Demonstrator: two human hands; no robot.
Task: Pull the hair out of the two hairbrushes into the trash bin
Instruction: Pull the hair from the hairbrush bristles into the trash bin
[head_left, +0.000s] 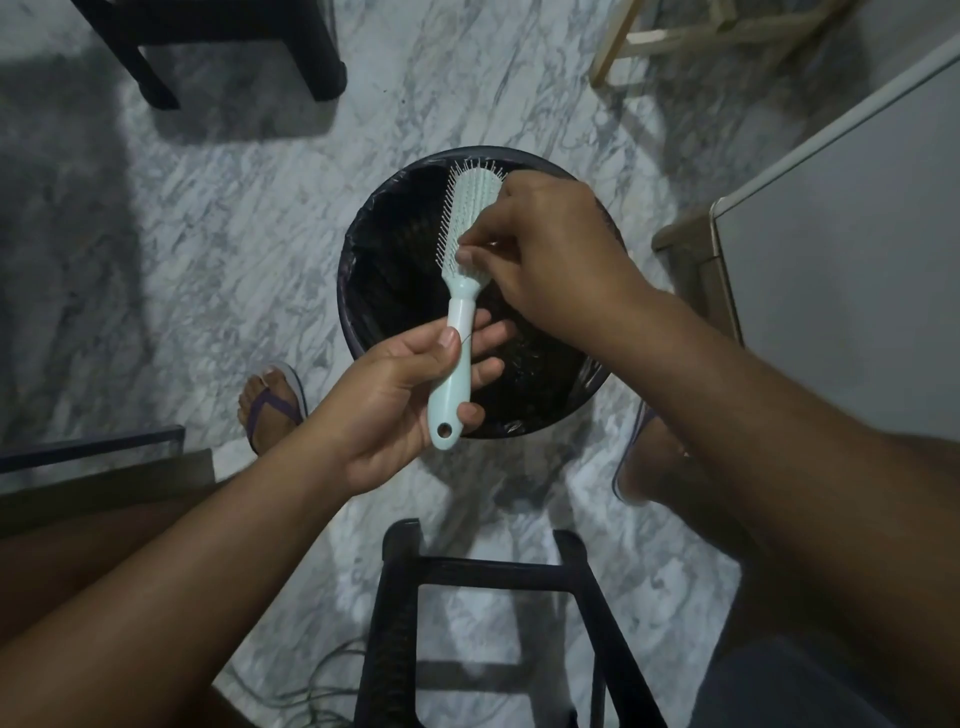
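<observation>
Head view looks down at a pale blue hairbrush (457, 312) held over the black-lined trash bin (374, 291) on the marble floor (208, 208). Left hand (400, 395) is clamped on the handle (bristles facing up); right hand (550, 260) pinches fingertips together at the bristles near the neck.

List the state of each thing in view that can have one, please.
hairbrush: held over the bin, bristles up
left hand: shut on the brush handle
right hand: fingertips pinching at the bristles
trash bin: open, lined with a black bag
</observation>
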